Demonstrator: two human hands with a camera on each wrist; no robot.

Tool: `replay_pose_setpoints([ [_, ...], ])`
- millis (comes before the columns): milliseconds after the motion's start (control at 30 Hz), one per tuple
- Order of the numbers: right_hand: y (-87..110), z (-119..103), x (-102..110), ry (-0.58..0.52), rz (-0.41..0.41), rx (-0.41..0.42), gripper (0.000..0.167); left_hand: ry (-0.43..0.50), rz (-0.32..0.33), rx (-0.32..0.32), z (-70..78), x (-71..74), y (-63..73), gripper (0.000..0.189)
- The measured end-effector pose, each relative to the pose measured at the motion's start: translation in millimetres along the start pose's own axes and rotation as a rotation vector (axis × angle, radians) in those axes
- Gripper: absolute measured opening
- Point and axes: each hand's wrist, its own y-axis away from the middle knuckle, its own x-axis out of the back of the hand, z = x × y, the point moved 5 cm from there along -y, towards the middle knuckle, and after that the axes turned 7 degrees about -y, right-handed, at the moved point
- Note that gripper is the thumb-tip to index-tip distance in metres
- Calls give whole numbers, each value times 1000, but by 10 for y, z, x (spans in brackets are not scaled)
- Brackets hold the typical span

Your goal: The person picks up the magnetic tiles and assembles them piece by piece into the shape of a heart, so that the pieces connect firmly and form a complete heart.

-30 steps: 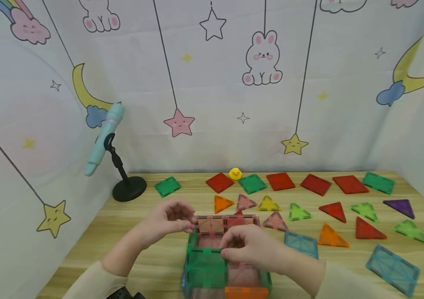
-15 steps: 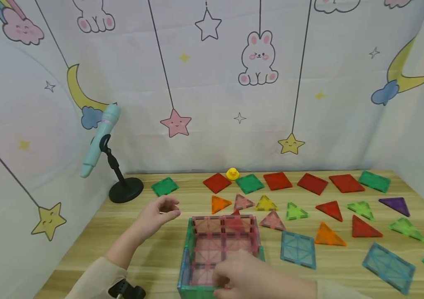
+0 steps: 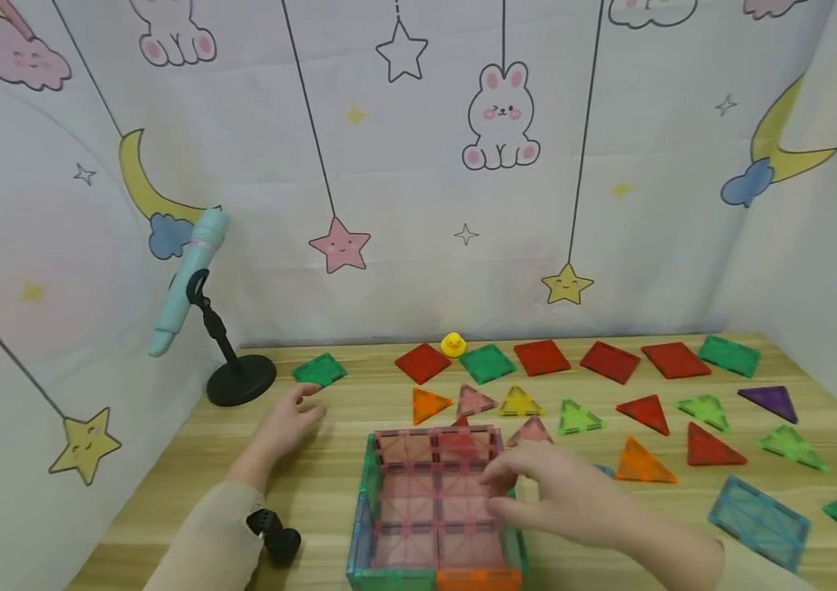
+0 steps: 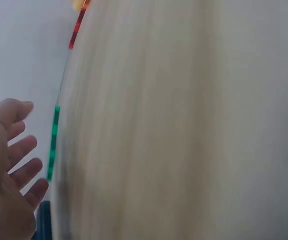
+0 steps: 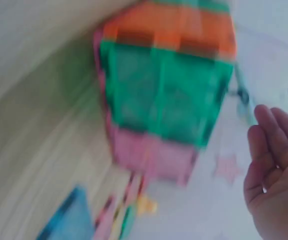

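A box of translucent magnetic tiles [image 3: 436, 505] stands at the table's front middle, its top uncovered. Its floor is pink; the walls show green, blue, pink and orange tiles. My right hand [image 3: 547, 492] hovers at the box's right wall with loosely bent fingers, holding nothing; whether it touches the wall cannot be told. In the right wrist view the same hand [image 5: 279, 165] is apart from the blurred box [image 5: 159, 95]. My left hand [image 3: 293, 419] reaches toward a green square tile [image 3: 319, 370] at the back left. Its fingers [image 4: 26, 172] are spread and hold nothing.
Flat square tiles, including a red one [image 3: 423, 363], line the back near a yellow toy duck [image 3: 453, 345]. Several triangles, such as an orange one [image 3: 643, 461], and a blue tile [image 3: 760, 519] lie right. A toy microphone [image 3: 189, 279] on a black stand [image 3: 241, 380] stands back left.
The green tile seen over the box's top left is gone from there. My left hand has moved from the box toward the back left. My right hand went to the front, then to the right side.
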Motion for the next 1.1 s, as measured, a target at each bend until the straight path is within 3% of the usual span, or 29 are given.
replay_pose_setpoints([
  [100, 135, 201, 221, 61, 98, -108, 25, -126, -19, -9, -82, -59, -89, 57],
  [200, 227, 442, 367, 89, 135, -206, 27, -238, -12, -5, -164, -57, -89, 60],
  [333, 367, 699, 495, 109, 141, -273, 32, -267, 36, -24, -177, -35, -74, 50],
  [400, 429, 783, 541, 100, 132, -290, 34, -263, 57, -38, -155, -29, -66, 49],
  [567, 518, 1007, 543, 134, 44, -303, 34, -305, 11, -11, -175, -59, -45, 58],
  [733, 539, 1121, 493, 153, -21, -311, 35, -314, -5, -75, -109, -23, -31, 53],
  [833, 512, 1096, 527, 162, 12, -303, 38, -234, -13, -123, 60, 45, 19, 54],
  [900, 491, 1085, 551, 177, 36, -298, 39, -179, -17, -177, 254, 96, 92, 55],
  [1000, 469, 1104, 552, 218, 30, -285, 38, -102, -60, -341, 659, 136, 246, 56],
  [1100, 460, 1152, 523, 252, -3, -268, 36, -76, -143, -515, 1049, 112, 427, 58],
])
